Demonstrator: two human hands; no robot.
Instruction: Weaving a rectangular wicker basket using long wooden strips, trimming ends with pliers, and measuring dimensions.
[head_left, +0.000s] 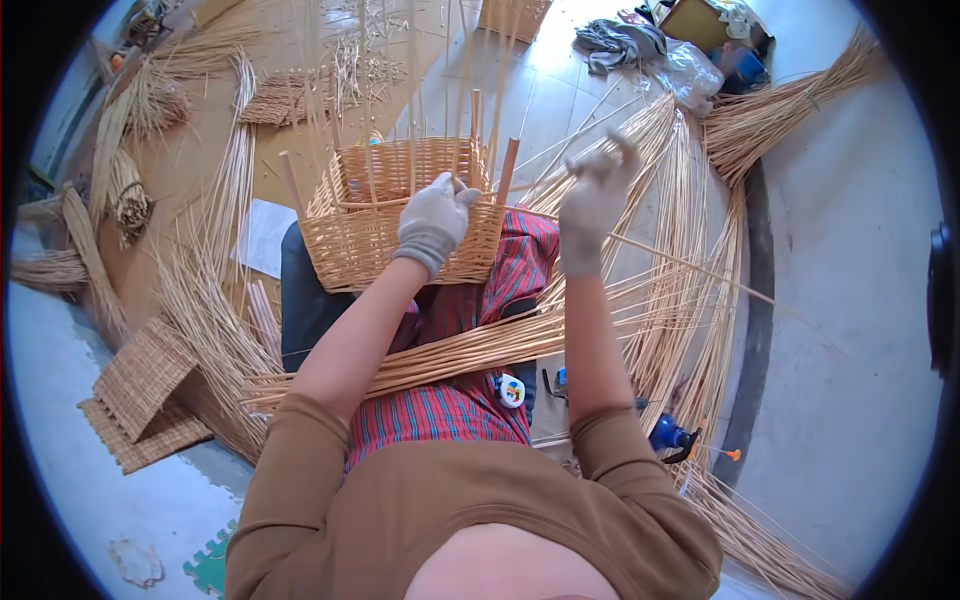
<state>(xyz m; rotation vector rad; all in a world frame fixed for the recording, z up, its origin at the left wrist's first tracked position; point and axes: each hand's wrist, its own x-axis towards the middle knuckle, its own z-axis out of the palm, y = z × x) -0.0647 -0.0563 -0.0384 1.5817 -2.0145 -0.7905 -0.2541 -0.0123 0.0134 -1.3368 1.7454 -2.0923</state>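
Note:
A half-woven wicker basket (345, 245) rests across my knees, with wooden corner posts (508, 165) and thin upright canes standing out of its top. My left hand (435, 220), in a pale knit glove, is closed on a cane at the near rim. My right hand (597, 195), gloved alike, is raised right of the basket with its fingers bent and apart; I see nothing held in it. A long weaving cane (690, 263) runs from the rim out to the right, passing by that hand. Over my lap, on a red checked cloth (430, 412), lies a bundle of canes (480, 345).
A round white tape measure (511, 390) sits on my lap. Loose canes (665, 190) fan over the floor at right, near a tied bundle (790, 110) and a blue spray bottle (668, 433). Woven panels (145, 385) and more canes (200, 310) lie at left.

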